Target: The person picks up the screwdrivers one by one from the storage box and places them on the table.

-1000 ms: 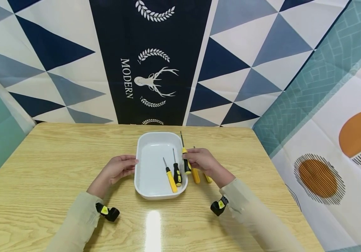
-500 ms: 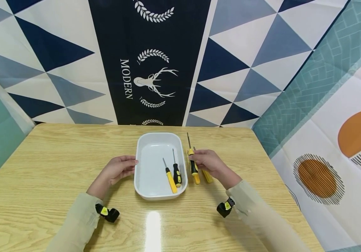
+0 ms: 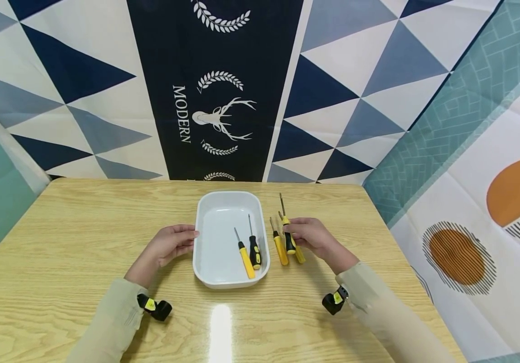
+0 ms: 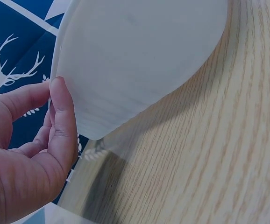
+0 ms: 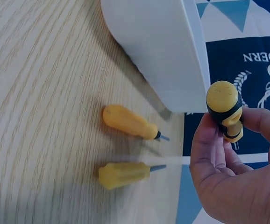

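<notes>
At the left side of a white tray (image 3: 216,217), my left hand (image 3: 175,242) pinches its rim between thumb and fingers, with the outer wall showing large in the left wrist view. My right hand (image 3: 309,234) grips a black-and-yellow screwdriver (image 3: 289,245) by its handle, shaft pointing away, above the table right of the tray. Beneath and beside it lie an orange-yellow screwdriver (image 5: 128,122) and a yellow screwdriver (image 5: 125,174), the latter partly covered by the hand in the head view. Inside the tray rest a yellow-handled screwdriver (image 3: 247,262) and a smaller black-and-yellow screwdriver (image 3: 255,252).
The wooden table (image 3: 82,227) runs back to a wall covered with patterned cloth (image 3: 223,50). A black wrist camera (image 3: 155,306) is strapped over the left sleeve, another wrist camera (image 3: 334,301) over the right.
My right hand has carried the black-and-yellow screwdriver from the tray's right rim rightward, over the screwdrivers on the table. My left hand and the tray have stayed put.
</notes>
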Action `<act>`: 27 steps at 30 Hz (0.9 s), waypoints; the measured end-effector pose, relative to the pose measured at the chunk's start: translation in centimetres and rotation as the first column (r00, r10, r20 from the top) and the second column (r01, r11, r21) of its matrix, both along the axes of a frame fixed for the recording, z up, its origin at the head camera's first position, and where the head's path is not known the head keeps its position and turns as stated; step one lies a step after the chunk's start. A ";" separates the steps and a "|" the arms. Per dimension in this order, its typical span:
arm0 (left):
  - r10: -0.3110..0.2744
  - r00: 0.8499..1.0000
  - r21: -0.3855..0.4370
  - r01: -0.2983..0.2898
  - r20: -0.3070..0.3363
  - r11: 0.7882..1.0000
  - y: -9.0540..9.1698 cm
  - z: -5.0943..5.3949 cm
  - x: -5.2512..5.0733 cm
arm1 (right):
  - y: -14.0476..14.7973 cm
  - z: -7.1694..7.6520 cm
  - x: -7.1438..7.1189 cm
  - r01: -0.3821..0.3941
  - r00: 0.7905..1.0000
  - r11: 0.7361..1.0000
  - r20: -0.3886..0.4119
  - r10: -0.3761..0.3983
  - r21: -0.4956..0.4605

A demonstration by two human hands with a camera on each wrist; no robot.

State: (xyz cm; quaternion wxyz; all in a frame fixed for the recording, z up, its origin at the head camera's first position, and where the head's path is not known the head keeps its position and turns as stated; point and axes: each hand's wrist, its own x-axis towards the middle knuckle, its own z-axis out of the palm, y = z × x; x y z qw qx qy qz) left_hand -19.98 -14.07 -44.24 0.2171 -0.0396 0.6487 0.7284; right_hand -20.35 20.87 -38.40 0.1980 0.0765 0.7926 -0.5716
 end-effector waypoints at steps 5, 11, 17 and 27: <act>-0.008 1.000 0.016 0.008 -0.003 1.000 0.0 0.1 0.0 | 0.8 -0.2 0.0 0.004 1.000 1.000 -0.003 -0.005 -0.011; -0.016 1.000 0.008 0.016 -0.008 1.000 0.0 0.3 -0.1 | 1.6 -0.3 -0.1 0.018 1.000 0.999 -0.011 -0.019 -0.036; -0.009 1.000 0.007 0.009 0.003 1.000 -0.1 0.3 -0.1 | 2.2 -0.5 -0.1 0.011 1.000 0.999 -0.006 -0.011 -0.039; -0.016 1.000 0.006 0.016 0.000 1.000 -0.1 0.2 0.0 | 2.6 -0.6 -0.2 0.026 1.000 0.999 -0.003 -0.026 -0.030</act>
